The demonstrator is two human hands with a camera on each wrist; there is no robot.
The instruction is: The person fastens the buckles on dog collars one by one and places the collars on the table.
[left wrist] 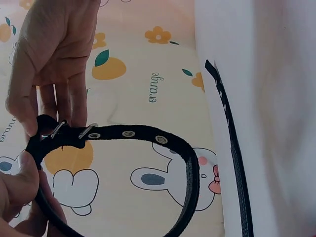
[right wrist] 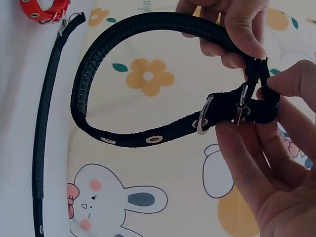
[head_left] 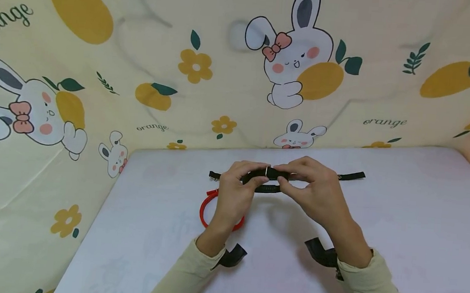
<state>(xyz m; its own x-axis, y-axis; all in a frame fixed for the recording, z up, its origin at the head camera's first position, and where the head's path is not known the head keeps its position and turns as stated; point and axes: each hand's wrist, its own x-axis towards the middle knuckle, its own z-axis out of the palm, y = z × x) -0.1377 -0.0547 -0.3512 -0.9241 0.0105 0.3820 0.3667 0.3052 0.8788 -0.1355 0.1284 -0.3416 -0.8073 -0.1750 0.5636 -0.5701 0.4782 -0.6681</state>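
A black collar (head_left: 276, 173), bent round into a loop, is held up above the table between both hands. My left hand (head_left: 234, 190) pinches its padded band close to the buckle end. My right hand (head_left: 318, 190) grips the buckle end, thumb on one side and fingers on the other, as the right wrist view shows. There the metal buckle (right wrist: 242, 104) and a D-ring (right wrist: 205, 116) sit side by side on the band, with metal eyelets (right wrist: 154, 139) along the strap. Part of the strap by the buckle is hidden behind fingers.
Behind the hands a second black collar (head_left: 353, 176) lies stretched out on the white table (head_left: 149, 232). A red collar (head_left: 202, 210), curled into a ring, lies under my left wrist. A patterned cloth (head_left: 205, 107) with rabbits and oranges stands behind the table.
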